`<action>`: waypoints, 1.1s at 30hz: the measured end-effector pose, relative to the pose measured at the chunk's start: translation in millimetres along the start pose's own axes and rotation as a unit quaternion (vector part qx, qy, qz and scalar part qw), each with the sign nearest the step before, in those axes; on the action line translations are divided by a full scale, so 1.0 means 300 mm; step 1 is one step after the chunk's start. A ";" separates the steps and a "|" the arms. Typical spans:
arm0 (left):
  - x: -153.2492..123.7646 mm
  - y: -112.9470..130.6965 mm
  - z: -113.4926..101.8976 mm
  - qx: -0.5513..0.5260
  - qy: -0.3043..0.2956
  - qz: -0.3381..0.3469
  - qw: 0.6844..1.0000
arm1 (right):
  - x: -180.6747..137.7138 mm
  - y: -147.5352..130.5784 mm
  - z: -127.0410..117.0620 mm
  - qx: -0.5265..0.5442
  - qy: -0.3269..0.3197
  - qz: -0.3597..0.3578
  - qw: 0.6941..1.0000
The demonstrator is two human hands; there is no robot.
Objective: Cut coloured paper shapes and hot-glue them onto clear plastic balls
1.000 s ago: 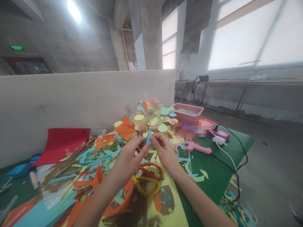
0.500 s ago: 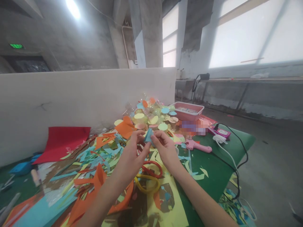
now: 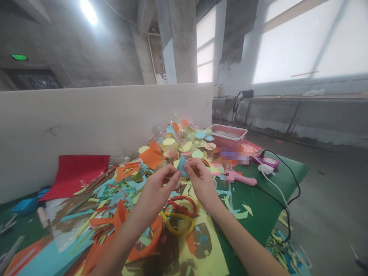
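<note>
A small folded piece of light blue paper (image 3: 181,165) is held up between both hands, above the middle of the table. My left hand (image 3: 162,187) pinches its left edge with thumb and fingertips. On the other side, my right hand (image 3: 201,182) grips it between thumb and bent fingers. Below the hands lie scissors with one red handle loop (image 3: 186,206) and one yellow handle loop (image 3: 178,224); their blades are hidden. Yellow paper (image 3: 214,245) and orange paper scraps (image 3: 115,222) spread around them.
A pile of clear cups with coloured paper discs (image 3: 169,142) stands at the back. At right are a pink glue gun (image 3: 240,178), a pink basket (image 3: 230,136), a magenta box (image 3: 270,162) and cables. Blue-green strips (image 3: 129,191) and red paper (image 3: 77,172) cover the left.
My left hand has shifted slightly left and down, with its fingers drawn closer together on the paper's edge. The right hand has barely moved.
</note>
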State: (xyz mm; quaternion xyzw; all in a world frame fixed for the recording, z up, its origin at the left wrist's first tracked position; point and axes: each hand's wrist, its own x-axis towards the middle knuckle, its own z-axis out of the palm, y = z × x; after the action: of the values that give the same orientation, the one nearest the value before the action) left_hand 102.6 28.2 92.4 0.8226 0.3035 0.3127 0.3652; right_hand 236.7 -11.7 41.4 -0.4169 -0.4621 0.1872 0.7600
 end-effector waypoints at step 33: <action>-0.003 0.008 0.018 0.006 -0.018 -0.013 1.000 | 0.015 0.012 -0.002 0.082 0.006 0.101 0.991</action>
State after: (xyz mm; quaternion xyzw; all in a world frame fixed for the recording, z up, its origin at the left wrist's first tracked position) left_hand 106.5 24.0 91.1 0.8265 0.3092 0.2911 0.3695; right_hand 239.9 -6.8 40.9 -0.3988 -0.3957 0.2980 0.7717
